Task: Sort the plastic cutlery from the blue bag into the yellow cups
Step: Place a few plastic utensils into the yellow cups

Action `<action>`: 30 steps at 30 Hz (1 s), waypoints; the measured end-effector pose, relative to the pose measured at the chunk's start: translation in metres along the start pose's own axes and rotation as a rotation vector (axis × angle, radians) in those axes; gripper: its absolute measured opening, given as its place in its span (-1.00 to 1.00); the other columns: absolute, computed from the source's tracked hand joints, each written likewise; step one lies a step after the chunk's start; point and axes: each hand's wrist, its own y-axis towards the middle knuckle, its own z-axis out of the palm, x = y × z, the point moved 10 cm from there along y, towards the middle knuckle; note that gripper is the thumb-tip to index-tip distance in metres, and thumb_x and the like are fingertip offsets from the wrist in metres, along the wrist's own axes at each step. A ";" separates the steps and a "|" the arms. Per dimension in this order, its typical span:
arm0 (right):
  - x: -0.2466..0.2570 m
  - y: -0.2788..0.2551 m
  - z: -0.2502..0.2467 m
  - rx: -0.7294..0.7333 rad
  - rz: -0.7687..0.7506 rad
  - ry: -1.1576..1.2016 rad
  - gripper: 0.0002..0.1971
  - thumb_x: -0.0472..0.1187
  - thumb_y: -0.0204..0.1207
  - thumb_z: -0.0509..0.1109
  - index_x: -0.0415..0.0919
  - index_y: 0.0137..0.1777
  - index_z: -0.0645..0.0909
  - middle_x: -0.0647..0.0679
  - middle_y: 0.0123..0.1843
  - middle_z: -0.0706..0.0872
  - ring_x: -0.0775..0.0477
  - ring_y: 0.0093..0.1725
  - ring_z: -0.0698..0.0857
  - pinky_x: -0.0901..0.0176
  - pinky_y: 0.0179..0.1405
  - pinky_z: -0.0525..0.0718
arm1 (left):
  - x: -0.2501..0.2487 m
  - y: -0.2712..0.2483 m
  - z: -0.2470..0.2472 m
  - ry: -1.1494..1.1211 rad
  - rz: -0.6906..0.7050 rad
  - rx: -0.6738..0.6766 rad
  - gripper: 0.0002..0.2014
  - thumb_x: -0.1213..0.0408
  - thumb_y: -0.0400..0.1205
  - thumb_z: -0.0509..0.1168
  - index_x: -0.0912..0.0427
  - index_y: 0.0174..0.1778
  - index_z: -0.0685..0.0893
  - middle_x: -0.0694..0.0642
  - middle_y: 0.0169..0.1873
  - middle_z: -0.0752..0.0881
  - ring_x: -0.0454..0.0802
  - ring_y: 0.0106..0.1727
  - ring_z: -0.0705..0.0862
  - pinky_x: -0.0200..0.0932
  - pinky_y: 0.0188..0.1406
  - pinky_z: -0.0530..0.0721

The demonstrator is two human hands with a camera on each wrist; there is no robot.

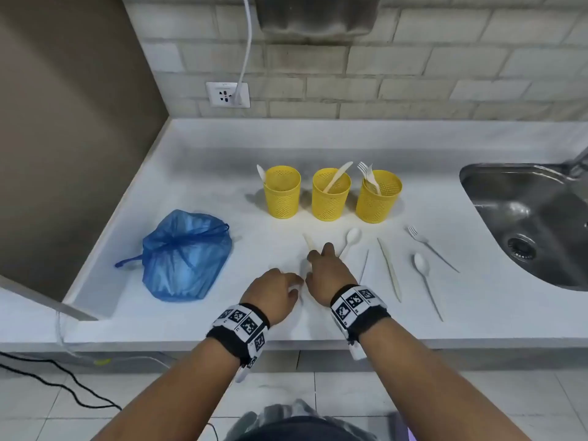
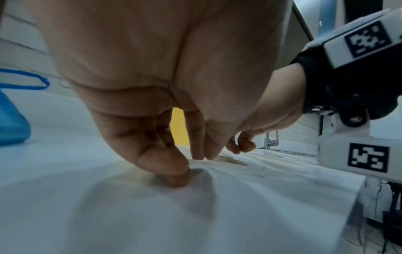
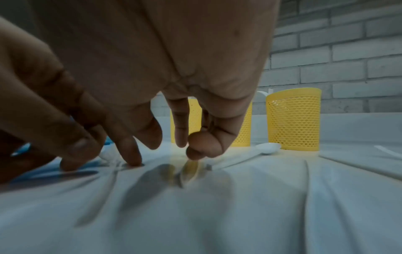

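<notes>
Head view: 3 perforated yellow cups (image 1: 328, 198) hold seemingly cream-white cutlery (image 1: 338, 177).

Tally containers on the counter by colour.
yellow cups: 3
blue bag: 1
Total: 4

I see three yellow cups (image 1: 327, 194) with a perforated mesh pattern; the bag (image 1: 186, 254) on the left is translucent blue; the loose spoons (image 1: 421, 265) are white and the knife (image 1: 389, 268) cream; my wristbands (image 1: 356, 302) are black with black-and-white square markers; the far wall (image 1: 413, 74) is pale grey brick.
</notes>
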 end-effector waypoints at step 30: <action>-0.072 -0.006 -0.068 -0.149 0.127 0.351 -0.74 -0.21 0.58 0.33 -0.14 -0.31 0.35 -0.07 -0.31 0.56 -0.22 -0.17 0.57 0.06 -0.23 0.43 | 0.025 0.014 -0.036 -0.238 -0.368 -0.217 -0.54 0.25 0.54 0.41 0.15 0.32 0.41 0.10 -0.09 0.72 0.22 -0.03 0.72 -0.11 -0.12 0.54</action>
